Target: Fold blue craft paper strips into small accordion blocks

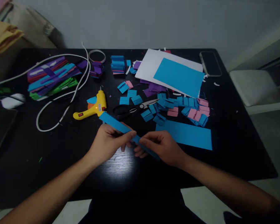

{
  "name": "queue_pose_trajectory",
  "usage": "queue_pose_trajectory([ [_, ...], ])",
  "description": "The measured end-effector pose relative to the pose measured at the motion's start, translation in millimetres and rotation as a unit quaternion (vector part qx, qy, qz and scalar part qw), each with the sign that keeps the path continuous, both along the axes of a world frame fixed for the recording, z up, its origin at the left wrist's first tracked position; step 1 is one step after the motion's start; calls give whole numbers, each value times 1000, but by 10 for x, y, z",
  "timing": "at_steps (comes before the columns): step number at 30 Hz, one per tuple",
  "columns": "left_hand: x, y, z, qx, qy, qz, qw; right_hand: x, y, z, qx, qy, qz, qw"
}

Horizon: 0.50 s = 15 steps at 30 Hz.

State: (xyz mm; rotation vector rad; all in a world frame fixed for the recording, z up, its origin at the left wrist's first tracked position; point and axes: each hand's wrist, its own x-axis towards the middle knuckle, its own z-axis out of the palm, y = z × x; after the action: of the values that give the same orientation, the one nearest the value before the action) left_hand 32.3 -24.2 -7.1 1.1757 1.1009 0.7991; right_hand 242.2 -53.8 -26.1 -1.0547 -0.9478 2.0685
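A long blue paper strip (116, 123) slants across in front of me, above the black table. My left hand (112, 137) pinches it near its middle with the thumb on top. Closer to the strip's lower right end, my right hand (160, 146) grips it between thumb and fingers. Behind my right hand lies a flat blue paper sheet (191, 133), partly covered. Black-handled scissors (137, 108) rest beyond the hands, beside several small folded blue and pink paper pieces (172, 107). A yellow glue gun (93, 107) lies beyond my left hand, its small light glowing.
Bundled coloured paper strips (52, 76) and a looping white cable (38, 116) occupy the left. White paper (147, 63) with a blue sheet (179, 76) on it lies at the back. A phone (210, 63) sits back right; a white mouse (12, 101) is far left.
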Motion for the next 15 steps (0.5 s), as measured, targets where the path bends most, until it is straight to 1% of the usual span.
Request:
queue_pose_trajectory([
  [4,-34,41,21,14,18,50,998,1,0,18,-30,-6,3,1000],
  [6,-32,47,13,12,15,57,998,4,4,27,-37,-11,1,999],
  [12,26,-3,-34,-4,-5,-3,1000,0,10,38,-27,-26,-7,999],
  [15,47,-16,-23,7,-14,-3,1000,-2,-2,41,-21,-24,-3,999],
])
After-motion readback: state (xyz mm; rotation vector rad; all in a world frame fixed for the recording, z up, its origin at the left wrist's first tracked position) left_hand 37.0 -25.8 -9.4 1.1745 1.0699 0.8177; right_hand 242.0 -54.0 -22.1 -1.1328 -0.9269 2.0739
